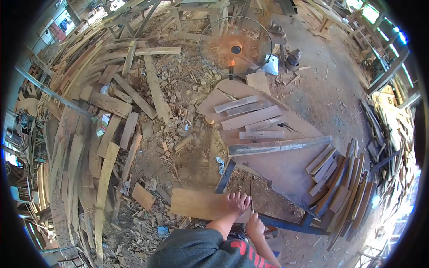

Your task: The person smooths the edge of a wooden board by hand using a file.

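Observation:
A wide, light-brown wooden board lies at the near edge of a dark metal frame. On its right end rests my left hand, its fingers bent over the far edge and holding it. My right hand is closed round the handle of a narrow tool, which looks like a hand saw seen edge-on. The tool points away from me, close beside the board's right end and my left fingers. Its handle is mostly hidden in my fist.
A brown sheet on the metal frame carries a long beam and several short wood strips. Curved pieces are stacked at right. A round fan stands ahead. Planks and offcuts cover the left floor.

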`<action>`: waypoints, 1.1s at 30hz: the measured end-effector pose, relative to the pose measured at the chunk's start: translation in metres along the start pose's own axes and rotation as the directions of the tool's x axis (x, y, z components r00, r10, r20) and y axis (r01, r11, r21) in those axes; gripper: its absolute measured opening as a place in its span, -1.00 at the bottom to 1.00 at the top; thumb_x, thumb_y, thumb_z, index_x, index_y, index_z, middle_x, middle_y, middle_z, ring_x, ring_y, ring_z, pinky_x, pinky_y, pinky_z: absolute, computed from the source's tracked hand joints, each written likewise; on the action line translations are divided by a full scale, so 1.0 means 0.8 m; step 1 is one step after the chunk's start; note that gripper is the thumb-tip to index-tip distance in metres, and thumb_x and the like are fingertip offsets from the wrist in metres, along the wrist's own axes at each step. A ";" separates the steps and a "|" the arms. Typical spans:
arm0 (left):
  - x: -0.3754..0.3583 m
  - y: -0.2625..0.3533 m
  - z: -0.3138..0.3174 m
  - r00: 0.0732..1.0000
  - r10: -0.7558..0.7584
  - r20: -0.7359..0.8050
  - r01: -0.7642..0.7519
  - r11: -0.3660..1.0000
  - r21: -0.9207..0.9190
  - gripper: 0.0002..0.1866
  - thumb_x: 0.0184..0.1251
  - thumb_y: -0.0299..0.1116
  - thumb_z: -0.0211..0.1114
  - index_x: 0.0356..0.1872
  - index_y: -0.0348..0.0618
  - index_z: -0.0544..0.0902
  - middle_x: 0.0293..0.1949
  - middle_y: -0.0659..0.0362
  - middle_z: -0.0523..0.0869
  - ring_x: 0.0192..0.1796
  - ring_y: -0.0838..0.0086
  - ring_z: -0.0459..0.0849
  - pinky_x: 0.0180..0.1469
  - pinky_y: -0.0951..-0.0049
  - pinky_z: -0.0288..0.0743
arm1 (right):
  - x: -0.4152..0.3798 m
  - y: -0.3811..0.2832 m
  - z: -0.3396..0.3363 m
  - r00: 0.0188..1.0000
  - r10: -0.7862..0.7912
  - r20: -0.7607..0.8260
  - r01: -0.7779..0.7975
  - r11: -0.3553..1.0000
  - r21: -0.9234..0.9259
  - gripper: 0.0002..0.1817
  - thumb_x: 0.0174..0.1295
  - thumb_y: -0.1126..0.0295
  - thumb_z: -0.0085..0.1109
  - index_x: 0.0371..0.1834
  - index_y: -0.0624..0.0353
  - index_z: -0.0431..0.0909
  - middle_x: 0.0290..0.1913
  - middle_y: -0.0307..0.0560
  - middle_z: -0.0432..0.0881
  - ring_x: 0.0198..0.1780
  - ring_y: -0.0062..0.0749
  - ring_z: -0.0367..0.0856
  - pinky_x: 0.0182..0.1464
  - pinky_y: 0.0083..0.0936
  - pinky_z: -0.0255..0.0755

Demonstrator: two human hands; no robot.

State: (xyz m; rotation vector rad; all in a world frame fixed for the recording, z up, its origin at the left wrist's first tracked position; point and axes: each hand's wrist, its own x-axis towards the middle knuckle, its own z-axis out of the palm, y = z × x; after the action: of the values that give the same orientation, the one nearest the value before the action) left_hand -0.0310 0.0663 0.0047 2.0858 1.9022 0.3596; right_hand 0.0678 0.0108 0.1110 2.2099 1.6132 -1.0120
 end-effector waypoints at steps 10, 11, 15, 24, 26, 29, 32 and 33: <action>0.003 0.003 -0.015 0.998 0.002 0.067 -0.004 0.999 0.037 -0.66 0.36 0.07 0.03 -0.23 0.11 0.65 -0.20 0.15 0.60 -0.03 0.20 0.49 0.13 0.02 0.17 | -0.009 0.004 -0.006 0.991 0.032 0.132 -0.038 0.998 0.046 -0.80 0.32 0.38 -0.11 -0.10 0.27 0.29 -0.21 0.39 0.66 -0.12 0.24 0.68 -0.06 0.01 0.54; 0.002 0.003 -0.016 0.998 0.011 0.059 -0.013 0.999 0.033 -0.68 0.34 0.06 0.05 -0.28 0.12 0.62 -0.23 0.17 0.58 -0.04 0.24 0.49 0.11 0.04 0.15 | -0.007 0.006 -0.002 0.992 0.027 0.124 -0.034 0.998 0.058 -0.80 0.32 0.38 -0.11 -0.10 0.27 0.29 -0.21 0.39 0.66 -0.12 0.24 0.68 -0.06 0.01 0.54; 0.000 -0.014 -0.013 0.989 0.138 0.049 -0.140 0.989 0.038 -0.71 0.34 0.04 0.07 -0.29 0.13 0.62 -0.26 0.19 0.57 -0.08 0.27 0.49 0.09 0.06 0.16 | -0.012 0.005 0.002 0.985 0.005 0.170 -0.026 0.993 0.119 -0.71 0.32 0.31 -0.08 -0.04 0.31 0.27 -0.14 0.44 0.63 -0.08 0.29 0.65 -0.04 0.04 0.52; -0.006 -0.051 -0.024 0.963 0.261 0.069 -0.263 0.964 0.021 -0.68 0.34 0.05 0.07 -0.16 0.09 0.59 -0.17 0.16 0.56 0.00 0.29 0.47 0.15 0.10 0.16 | -0.025 -0.018 0.032 0.989 0.057 0.138 -0.080 0.982 0.168 -0.64 0.34 0.21 -0.05 0.00 0.28 0.27 -0.13 0.44 0.62 -0.06 0.33 0.63 -0.01 0.09 0.49; -0.012 -0.062 -0.028 0.960 0.276 0.048 -0.277 0.961 0.010 -0.66 0.35 0.06 0.06 -0.13 0.07 0.58 -0.15 0.14 0.55 0.01 0.28 0.46 0.17 0.10 0.15 | -0.030 -0.027 0.032 0.986 0.103 0.130 -0.124 0.979 0.162 -0.66 0.34 0.20 -0.05 0.01 0.23 0.30 -0.11 0.40 0.63 -0.05 0.30 0.63 0.01 0.06 0.49; -0.017 -0.068 -0.033 0.958 0.282 0.051 -0.282 0.959 -0.010 -0.64 0.36 0.06 0.04 -0.08 0.05 0.57 -0.12 0.09 0.54 0.04 0.25 0.45 0.19 0.10 0.14 | -0.034 -0.036 0.042 0.988 0.140 0.072 -0.148 0.981 0.128 -0.67 0.34 0.20 -0.05 0.00 0.22 0.33 -0.10 0.38 0.63 -0.03 0.27 0.63 0.01 0.04 0.50; -0.016 -0.067 -0.037 0.962 0.242 0.124 -0.244 0.970 -0.005 -0.62 0.38 0.03 0.03 -0.02 0.04 0.58 -0.11 0.07 0.54 0.04 0.22 0.45 0.20 0.09 0.14 | -0.035 -0.050 0.034 0.980 0.190 0.056 -0.196 0.971 0.136 -0.67 0.31 0.23 -0.03 -0.02 0.26 0.39 -0.09 0.37 0.63 -0.02 0.26 0.63 0.01 0.02 0.51; -0.016 -0.065 -0.043 0.959 0.254 0.128 -0.254 0.967 -0.016 -0.62 0.38 0.03 0.03 -0.02 0.04 0.58 -0.11 0.07 0.54 0.04 0.22 0.45 0.20 0.09 0.14 | -0.037 -0.051 0.034 0.979 0.197 0.047 -0.202 0.971 0.131 -0.67 0.30 0.24 -0.02 -0.03 0.27 0.41 -0.08 0.38 0.63 -0.03 0.27 0.63 0.01 0.02 0.51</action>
State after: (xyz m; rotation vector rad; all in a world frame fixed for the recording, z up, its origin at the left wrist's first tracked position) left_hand -0.0931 0.0596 0.0168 2.3002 1.5655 0.2712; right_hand 0.0159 -0.0109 0.1186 2.3719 1.3111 -1.1230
